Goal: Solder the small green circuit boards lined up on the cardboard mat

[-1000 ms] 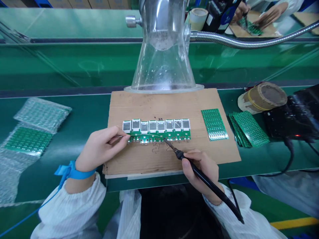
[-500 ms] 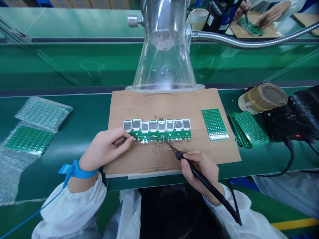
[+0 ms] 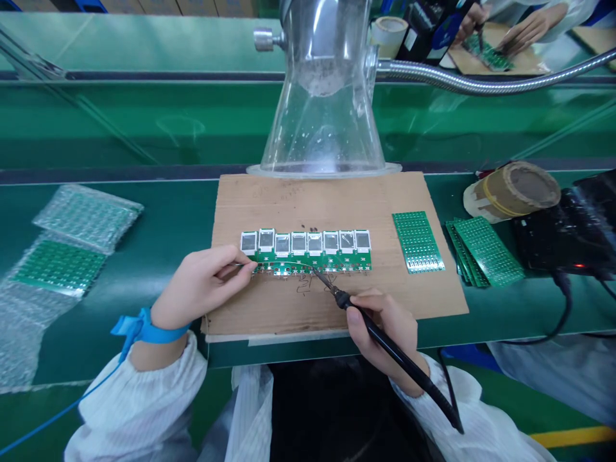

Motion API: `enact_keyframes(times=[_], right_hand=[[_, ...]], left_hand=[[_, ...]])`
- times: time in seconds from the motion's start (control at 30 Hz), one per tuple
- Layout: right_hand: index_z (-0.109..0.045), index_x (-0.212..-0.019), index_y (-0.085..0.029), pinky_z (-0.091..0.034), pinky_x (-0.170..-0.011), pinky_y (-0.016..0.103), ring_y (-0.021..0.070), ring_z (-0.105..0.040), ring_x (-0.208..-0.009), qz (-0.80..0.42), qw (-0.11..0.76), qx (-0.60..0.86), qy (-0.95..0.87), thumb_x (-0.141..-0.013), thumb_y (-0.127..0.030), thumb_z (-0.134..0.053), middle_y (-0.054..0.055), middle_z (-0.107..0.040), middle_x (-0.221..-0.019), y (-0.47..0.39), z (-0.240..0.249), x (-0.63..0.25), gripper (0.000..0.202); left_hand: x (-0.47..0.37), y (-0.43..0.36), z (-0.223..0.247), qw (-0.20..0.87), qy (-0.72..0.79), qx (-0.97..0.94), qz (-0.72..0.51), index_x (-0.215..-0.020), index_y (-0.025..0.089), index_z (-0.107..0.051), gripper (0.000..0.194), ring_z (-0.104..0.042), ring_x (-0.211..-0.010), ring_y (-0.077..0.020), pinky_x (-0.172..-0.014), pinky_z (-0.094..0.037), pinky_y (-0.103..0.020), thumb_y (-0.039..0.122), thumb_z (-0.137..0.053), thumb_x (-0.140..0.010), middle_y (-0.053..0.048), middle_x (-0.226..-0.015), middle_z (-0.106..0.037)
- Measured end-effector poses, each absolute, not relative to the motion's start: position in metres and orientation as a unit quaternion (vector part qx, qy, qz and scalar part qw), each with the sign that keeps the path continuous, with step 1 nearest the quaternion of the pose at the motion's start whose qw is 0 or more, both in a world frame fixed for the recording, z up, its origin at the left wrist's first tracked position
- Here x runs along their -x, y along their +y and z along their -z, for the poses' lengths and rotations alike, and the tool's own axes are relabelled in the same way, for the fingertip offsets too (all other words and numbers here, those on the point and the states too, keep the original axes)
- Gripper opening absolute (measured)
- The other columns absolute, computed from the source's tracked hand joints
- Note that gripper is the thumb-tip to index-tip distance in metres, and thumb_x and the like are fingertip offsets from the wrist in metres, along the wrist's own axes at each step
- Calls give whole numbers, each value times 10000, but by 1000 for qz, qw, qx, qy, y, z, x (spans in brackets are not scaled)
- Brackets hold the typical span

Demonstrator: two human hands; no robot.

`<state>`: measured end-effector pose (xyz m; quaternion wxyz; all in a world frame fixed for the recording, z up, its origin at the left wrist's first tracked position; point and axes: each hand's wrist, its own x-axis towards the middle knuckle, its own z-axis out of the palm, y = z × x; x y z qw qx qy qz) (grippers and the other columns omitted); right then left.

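Note:
A row of joined green circuit boards with small grey screens in white frames lies on a cardboard sheet. My left hand, a blue wrist strap around its wrist, pinches a thin solder wire at the row's left end. The wire arches along the lower part of the boards. In my right hand is a black-handled soldering iron, gripped like a pen. Its tip meets the boards' lower edge near the middle, by the wire's end.
A clear fume hood on a metal hose hangs behind the cardboard. Green panels lie right, beside a panel stack, a round tub and a black box. Bubble-wrapped panels lie left. Another person's hands work opposite.
The iron's tip has shifted slightly left along the boards' lower edge, and my right hand with it. My left hand keeps its pinch on the wire. The whole view has shifted a little.

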<state>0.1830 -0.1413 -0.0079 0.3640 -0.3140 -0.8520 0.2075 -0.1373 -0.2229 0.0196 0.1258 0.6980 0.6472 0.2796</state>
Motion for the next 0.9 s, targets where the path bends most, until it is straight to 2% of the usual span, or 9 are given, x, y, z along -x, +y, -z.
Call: enact_keyframes(times=[0.5, 0.9], right_hand=[[-621, -1055, -235, -632, -654, 241, 163, -795, -709, -192, 383, 315, -847, -1057, -314, -631, 10, -776, -828, -139, 1, -181, 80], [-613, -1064, -249, -627, -614, 258, 172, -790, -689, -220, 368, 291, -855, -1025, -245, -645, 8, -774, -820, -142, 4, -168, 50]], left_hand=[[143, -226, -23, 115, 653, -689, -293, -834, 178, -654, 203, -399, -520, -87, -524, -313, -231, 218, -642, -1032, 88, -606, -356], [144, -228, -20, 131, 652, -693, -279, -815, 180, -639, 239, -392, -527, -88, -532, -317, -241, 237, -629, -1047, 81, -621, -372]])
